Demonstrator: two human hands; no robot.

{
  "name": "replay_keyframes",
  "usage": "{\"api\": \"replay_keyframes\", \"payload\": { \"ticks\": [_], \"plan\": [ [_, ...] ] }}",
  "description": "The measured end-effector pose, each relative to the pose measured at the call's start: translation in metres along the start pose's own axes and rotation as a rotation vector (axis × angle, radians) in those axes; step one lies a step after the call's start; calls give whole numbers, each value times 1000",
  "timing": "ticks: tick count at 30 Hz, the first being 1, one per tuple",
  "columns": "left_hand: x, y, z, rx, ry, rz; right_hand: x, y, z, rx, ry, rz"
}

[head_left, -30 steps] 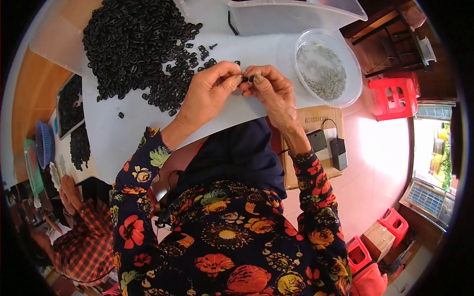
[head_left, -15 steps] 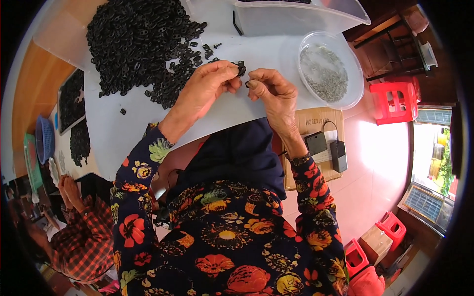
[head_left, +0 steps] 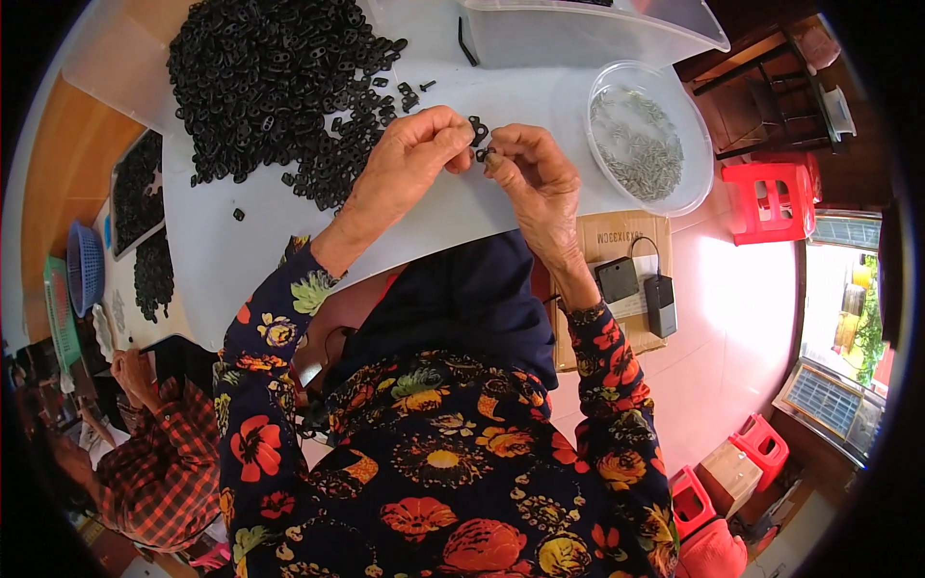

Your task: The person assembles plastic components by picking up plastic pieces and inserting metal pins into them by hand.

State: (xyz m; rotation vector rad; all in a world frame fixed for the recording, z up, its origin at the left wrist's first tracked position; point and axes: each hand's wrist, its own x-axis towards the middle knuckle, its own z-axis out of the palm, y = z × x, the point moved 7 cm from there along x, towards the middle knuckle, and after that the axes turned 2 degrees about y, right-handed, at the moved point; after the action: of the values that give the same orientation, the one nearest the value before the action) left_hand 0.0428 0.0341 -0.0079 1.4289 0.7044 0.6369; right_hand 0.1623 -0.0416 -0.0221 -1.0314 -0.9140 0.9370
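- The left hand (head_left: 409, 154) pinches a black part (head_left: 478, 129) between thumb and fingers, in a narrow grip; the part pokes out past the fingertips, above the near edge of the table (head_left: 540, 94).
- The right hand (head_left: 540, 183) is just beside it, thumb and fingers close together on a small dark piece (head_left: 483, 154), too small and half hidden for its shape to be clear; whether the piece touches the black part cannot be told.
- A big pile of black parts (head_left: 260, 82) lies on the table to the left, with loose ones scattered toward the left wrist.
- A small black screw (head_left: 428, 86) lies beyond the left hand, near a few loose parts.
- A bent black rod (head_left: 467, 43) lies beside a clear box (head_left: 588, 40) at the far side.
- A round clear tub (head_left: 700, 164) to the right of the right hand holds many silver pins (head_left: 650, 173).
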Motion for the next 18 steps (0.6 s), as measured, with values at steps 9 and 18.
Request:
{"api": "replay_keyframes", "payload": {
  "ticks": [9, 18],
  "plan": [
    [1, 15, 3, 273, -58, 112, 0, 0, 0, -47, 6, 0],
    [9, 17, 9, 399, -121, 178, 0, 0, -2, -20, 31, -10]
  ]
}}
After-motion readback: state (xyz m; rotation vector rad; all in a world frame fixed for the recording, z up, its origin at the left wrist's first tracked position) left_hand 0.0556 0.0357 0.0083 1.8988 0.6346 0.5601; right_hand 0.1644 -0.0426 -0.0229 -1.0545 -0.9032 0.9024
